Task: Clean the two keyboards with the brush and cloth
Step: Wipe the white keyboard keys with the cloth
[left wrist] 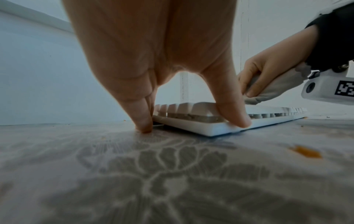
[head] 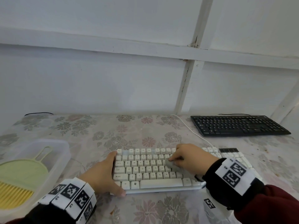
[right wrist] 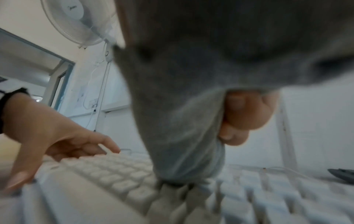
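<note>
I have my left hand (head: 103, 175) spread against the left end of the white keyboard (head: 145, 172), thumb on the near corner and fingers straight along the side, bracing it so it won't slide while I wipe. My right hand (head: 192, 160) is curled round the bunched grey cloth (head: 169, 163), pressing its tip onto the middle keys; bunching it should let the tip reach between the caps. The brush (head: 21, 178) lies in the clear plastic tub (head: 61, 152) at the near left. The black keyboard (head: 239, 126) waits far right, well apart, probably next.
</note>
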{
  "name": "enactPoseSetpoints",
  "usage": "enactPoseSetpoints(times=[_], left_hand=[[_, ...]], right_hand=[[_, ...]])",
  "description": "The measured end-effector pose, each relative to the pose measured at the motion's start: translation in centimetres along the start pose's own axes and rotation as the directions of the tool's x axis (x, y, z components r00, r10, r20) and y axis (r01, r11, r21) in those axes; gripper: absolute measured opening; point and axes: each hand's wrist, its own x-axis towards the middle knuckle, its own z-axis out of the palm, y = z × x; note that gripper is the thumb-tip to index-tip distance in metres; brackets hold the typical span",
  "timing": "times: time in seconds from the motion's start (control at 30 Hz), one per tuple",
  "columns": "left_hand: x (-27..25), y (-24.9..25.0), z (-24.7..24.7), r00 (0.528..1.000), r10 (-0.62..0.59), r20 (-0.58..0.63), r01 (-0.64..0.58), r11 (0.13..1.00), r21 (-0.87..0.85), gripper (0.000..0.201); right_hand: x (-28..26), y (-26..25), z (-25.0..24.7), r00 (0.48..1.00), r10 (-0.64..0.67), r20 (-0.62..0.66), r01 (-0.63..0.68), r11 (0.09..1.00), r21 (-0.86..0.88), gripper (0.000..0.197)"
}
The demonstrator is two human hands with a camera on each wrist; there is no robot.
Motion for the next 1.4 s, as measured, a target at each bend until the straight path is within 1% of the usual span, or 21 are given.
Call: enactPoseSetpoints(times=[0.07, 0.13, 0.2, 0.27, 0.47, 0.67, 0.8, 0.87, 0.93, 1.0, 1.07, 1.13, 1.17, 1.27, 1.4], left_hand=[[0.0, 0.0, 0.0, 1.000, 0.000, -0.001, 0.000, 1.000, 0.002, 0.129], [0.0, 0.2, 0.0, 1.000, 0.006, -0.002, -0.006, 1.000, 0.001, 0.126], [-0.1, 0.3, 0.0, 1.000, 0.013, 0.000, -0.013, 1.000, 0.008, 0.125], [-0.2, 0.4, 0.0, 1.000, 0.012, -0.001, -0.012, 1.000, 0.022, 0.124], [0.0, 0.2, -0.1, 1.000, 0.003, 0.002, -0.003, 1.000, 0.020, 0.128], [0.0, 0.2, -0.1, 1.000, 0.018, 0.008, -0.018, 1.000, 0.008, 0.125], [-0.1, 0.1, 0.0, 1.000, 0.014, 0.008, -0.014, 1.000, 0.014, 0.125], [0.0, 0.0, 0.0, 1.000, 0.003, 0.005, -0.003, 1.000, 0.018, 0.128], [0.0, 0.1, 0.0, 1.000, 0.000, 0.002, 0.000, 1.000, 0.020, 0.128], [-0.1, 0.2, 0.0, 1.000, 0.004, 0.000, -0.004, 1.000, 0.021, 0.125], [-0.2, 0.5, 0.0, 1.000, 0.007, -0.001, -0.007, 1.000, 0.022, 0.123], [-0.3, 0.6, -0.1, 1.000, 0.007, -0.001, -0.007, 1.000, 0.023, 0.123], [-0.3, 0.6, -0.1, 1.000, 0.008, 0.001, -0.008, 1.000, 0.023, 0.123], [-0.3, 0.5, -0.1, 1.000, 0.013, 0.001, -0.013, 1.000, 0.025, 0.122], [-0.2, 0.4, 0.0, 1.000, 0.011, 0.003, -0.011, 0.999, 0.036, 0.124]], right_hand=[[0.0, 0.4, -0.3, 0.999, 0.016, -0.042, -0.014, 0.999, 0.029, 0.027], [0.0, 0.3, -0.2, 0.996, 0.002, -0.090, 0.006, 0.997, 0.083, 0.027], [0.0, -0.1, 0.6, 0.995, -0.036, -0.096, 0.044, 0.995, 0.087, 0.027], [-0.1, -0.1, 1.6, 0.995, -0.045, -0.090, 0.052, 0.996, 0.075, 0.027], [-2.3, 3.6, 1.4, 0.992, 0.047, -0.114, -0.039, 0.997, 0.063, 0.027], [-4.2, 6.9, 0.8, 0.984, 0.125, -0.127, -0.123, 0.992, 0.025, 0.025], [-4.9, 8.6, 0.0, 0.977, 0.190, -0.097, -0.195, 0.980, -0.044, 0.023], [-4.8, 8.4, -0.9, 0.976, 0.200, -0.086, -0.205, 0.977, -0.056, 0.023], [-4.2, 7.2, -1.6, 0.975, 0.181, -0.127, -0.186, 0.982, -0.027, 0.025], [-3.2, 4.9, -1.7, 0.981, 0.118, -0.151, -0.116, 0.993, 0.024, 0.027], [-2.1, 1.9, -1.1, 0.992, 0.027, -0.124, -0.018, 0.998, 0.067, 0.028], [-0.9, -0.5, -0.1, 0.995, -0.058, -0.077, 0.063, 0.997, 0.054, 0.028], [-0.4, -1.3, 0.3, 0.995, -0.081, -0.058, 0.083, 0.996, 0.031, 0.028], [0.0, -1.4, 0.9, 0.998, -0.055, -0.044, 0.055, 0.998, -0.004, 0.030], [-1.1, 1.2, 0.9, 0.999, 0.005, -0.043, -0.004, 0.999, 0.032, 0.027]])
